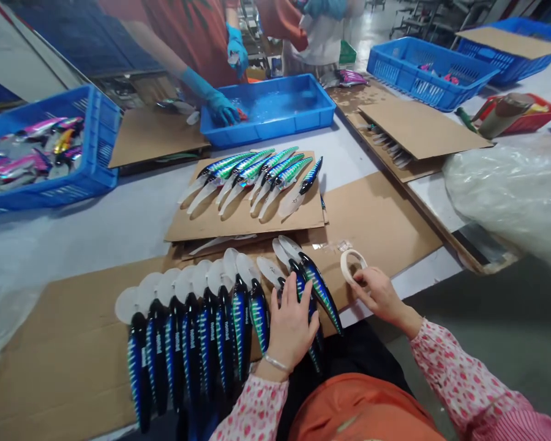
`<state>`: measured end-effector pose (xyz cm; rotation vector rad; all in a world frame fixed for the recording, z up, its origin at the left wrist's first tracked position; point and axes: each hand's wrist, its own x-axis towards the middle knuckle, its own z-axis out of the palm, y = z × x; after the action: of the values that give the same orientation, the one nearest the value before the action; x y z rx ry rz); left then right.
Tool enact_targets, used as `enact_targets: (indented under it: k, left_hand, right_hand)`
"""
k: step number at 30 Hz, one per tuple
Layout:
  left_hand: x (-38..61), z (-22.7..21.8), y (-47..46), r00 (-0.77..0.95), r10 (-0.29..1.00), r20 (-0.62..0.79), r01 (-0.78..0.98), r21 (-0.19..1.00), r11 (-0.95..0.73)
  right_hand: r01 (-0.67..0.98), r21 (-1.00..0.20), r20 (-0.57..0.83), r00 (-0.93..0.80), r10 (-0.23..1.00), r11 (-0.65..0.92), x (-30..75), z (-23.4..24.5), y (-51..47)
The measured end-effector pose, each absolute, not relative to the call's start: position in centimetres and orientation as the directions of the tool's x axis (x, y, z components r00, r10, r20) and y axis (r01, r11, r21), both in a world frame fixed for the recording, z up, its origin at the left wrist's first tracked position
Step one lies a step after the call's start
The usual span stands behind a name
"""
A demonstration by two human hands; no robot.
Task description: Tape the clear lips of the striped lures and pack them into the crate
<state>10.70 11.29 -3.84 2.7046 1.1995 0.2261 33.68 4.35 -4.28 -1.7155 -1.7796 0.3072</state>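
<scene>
Blue-striped lures (pixel 220 331) lie side by side in a row on the near cardboard sheet (pixel 386 226), clear lips pointing far. Left hand (pixel 292 324) lies flat on the right end of the row with fingers spread, gripping nothing. Right hand (pixel 380 295) has its fingertips pinched on a tape roll (pixel 351 263) just right of the lures, at the sheet's near edge. Farther off, green lures (pixel 257 171) sit on a smaller cardboard. Beyond them, a co-worker's gloved hand (pixel 223 110) is in a blue tray (pixel 266 138).

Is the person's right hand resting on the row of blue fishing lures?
No, the right hand holds a roll of tape beside the row, while the left hand lies on the blue lures.
</scene>
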Motion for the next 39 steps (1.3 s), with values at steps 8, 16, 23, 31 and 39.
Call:
enact_targets:
  k: [8, 16, 23, 31, 39]
  left_hand:
    - [10.7, -0.9, 10.7, 0.561, 0.778, 0.283, 0.548, 0.578, -0.605]
    - [11.5, -0.1, 9.9, 0.481, 0.781, 0.399, 0.400, 0.692, -0.600]
    - [10.3, 0.9, 10.6, 0.423, 0.877, 0.227, 0.420, 0.809, -0.412]
    - [11.1, 0.3, 9.3, 0.473, 0.805, 0.357, 0.388, 0.736, -0.554]
    - [10.7, 1.3, 9.4, 0.506, 0.844, 0.177, 0.421, 0.804, -0.420]
  right_hand:
    - [0.658, -0.713, 0.267, -0.067, 0.961, 0.244, 31.1, -2.9, 3.9]
    - [0.691, -0.652, 0.285, -0.159, 0.945, 0.313, 29.6, -1.9, 3.9]
    - [0.743, -0.581, 0.308, -0.178, 0.935, 0.333, 30.6, -0.4, 4.2]
    - [0.759, -0.531, 0.318, -0.233, 0.919, 0.376, 29.8, 0.1, 4.0]
    - [0.790, -0.482, 0.301, -0.257, 0.918, 0.379, 30.2, 0.5, 4.1]
